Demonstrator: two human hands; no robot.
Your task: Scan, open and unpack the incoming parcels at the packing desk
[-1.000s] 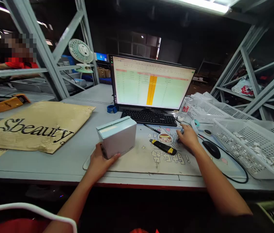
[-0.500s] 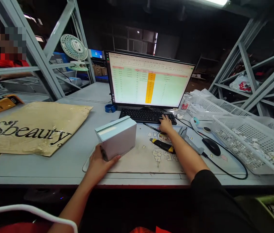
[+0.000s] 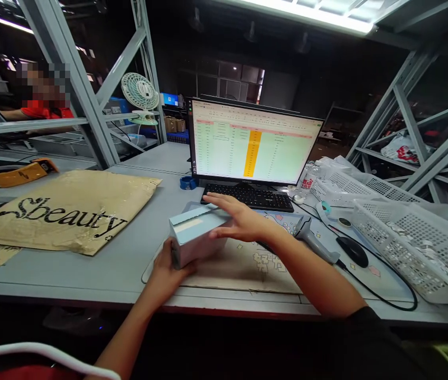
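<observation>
A small light-blue and pale grey box (image 3: 193,231) stands on the desk mat in front of me. My left hand (image 3: 167,272) grips its near left end, with the thumb along the lower front. Over the box's right end, my right hand (image 3: 240,217) is held with thumb and fingers apart; whether it touches the box I cannot tell. Behind them lies a black keyboard (image 3: 271,200), partly covered by my right hand, below a lit monitor (image 3: 224,158) with a spreadsheet. A grey barcode scanner (image 3: 314,243) rests beyond my right forearm.
On the left lies a tan plastic mailer (image 3: 61,232), with an orange tape dispenser (image 3: 21,173) behind it. White perforated baskets (image 3: 410,248) with small items stand at the right, near a black mouse (image 3: 352,251). A person in red (image 3: 45,109) is beyond the metal frame.
My right hand has left the keyboard and come left to the box. My left hand still holds the box. The selected spreadsheet cell has shifted, and the view has tilted slightly.
</observation>
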